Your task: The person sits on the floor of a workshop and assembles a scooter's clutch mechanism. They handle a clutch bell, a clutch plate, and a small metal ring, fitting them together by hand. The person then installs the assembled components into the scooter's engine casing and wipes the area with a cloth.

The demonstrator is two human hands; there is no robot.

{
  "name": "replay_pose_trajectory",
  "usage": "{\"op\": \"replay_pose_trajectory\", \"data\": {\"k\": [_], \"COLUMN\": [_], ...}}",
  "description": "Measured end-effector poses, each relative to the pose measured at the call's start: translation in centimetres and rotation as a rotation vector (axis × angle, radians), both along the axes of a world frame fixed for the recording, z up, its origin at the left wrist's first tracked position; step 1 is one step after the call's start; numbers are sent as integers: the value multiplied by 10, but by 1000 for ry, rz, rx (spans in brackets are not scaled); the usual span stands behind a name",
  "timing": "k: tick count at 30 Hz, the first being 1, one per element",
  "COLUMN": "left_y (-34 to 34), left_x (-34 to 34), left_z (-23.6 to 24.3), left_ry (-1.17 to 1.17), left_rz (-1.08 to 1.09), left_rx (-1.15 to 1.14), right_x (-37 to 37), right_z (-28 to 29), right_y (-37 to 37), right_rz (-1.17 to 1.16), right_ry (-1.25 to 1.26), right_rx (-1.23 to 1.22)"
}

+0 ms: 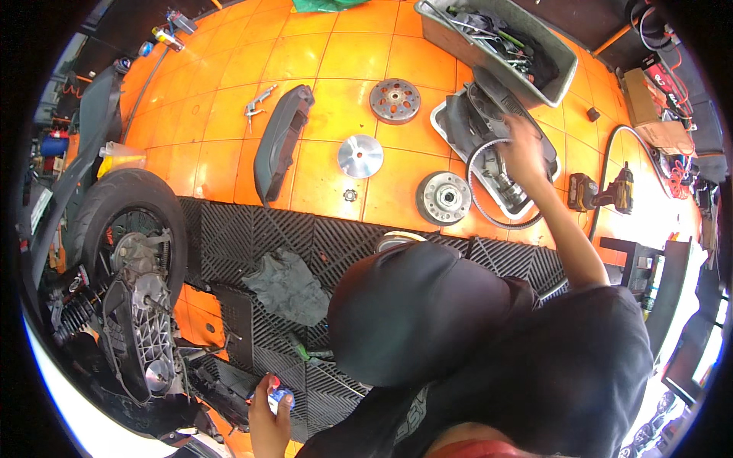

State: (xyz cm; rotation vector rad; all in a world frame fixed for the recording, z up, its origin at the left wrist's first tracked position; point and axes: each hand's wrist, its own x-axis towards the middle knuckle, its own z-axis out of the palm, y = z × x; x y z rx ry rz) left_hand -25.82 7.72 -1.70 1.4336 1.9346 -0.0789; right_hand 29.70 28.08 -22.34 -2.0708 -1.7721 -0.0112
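Note:
My right hand (524, 146) reaches far out over a white tray (441, 120) on the orange tiled floor. Its fingers curl over the top of a toothed drive belt (475, 182), whose loop hangs over the tray's near edge. Dark engine parts fill the tray. My left hand (267, 416) is low at the lower edge, shut on a small blue container with a red cap (276, 394). It is next to the scooter's open engine case (145, 328). Black cloth of my clothes (427, 320) hides the floor between the hands.
On the tiles lie a clutch bell (395, 101), a silver pulley disc (360, 156), a clutch assembly (443, 198), a small nut (350, 195) and a black cover (282, 141). A grey tool bin (561, 72) stands behind the tray, a cordless driver (607, 192) to its right. The rear wheel (126, 221), a black rag (290, 286) and a green-handled screwdriver (305, 353) are on the black mat.

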Motion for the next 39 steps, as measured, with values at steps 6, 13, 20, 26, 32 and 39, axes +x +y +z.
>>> {"op": "replay_pose_trajectory", "data": {"k": [6, 13, 20, 26, 32, 39], "left_y": [50, 84, 147, 190, 172, 189], "left_x": [24, 34, 48, 75, 44, 56], "left_z": [-9, 6, -24, -81, -102, -101], "left_ry": [-100, -76, -215, -480, -431, -472], "left_rz": [-280, -437, -481, -311, -301, -236], "left_rx": [44, 189, 158, 426, 172, 246], "right_x": [129, 107, -4, -30, -38, 31], "right_z": [-50, 12, 143, 38, -15, 35], "right_y": [-64, -50, -21, -82, -165, -88], "right_rz": [-296, 51, 325, 415, 210, -111], "right_ry": [83, 11, 672, 464, 1057, 1276], "right_rx": [-343, -107, -584, -670, -920, -254]}}
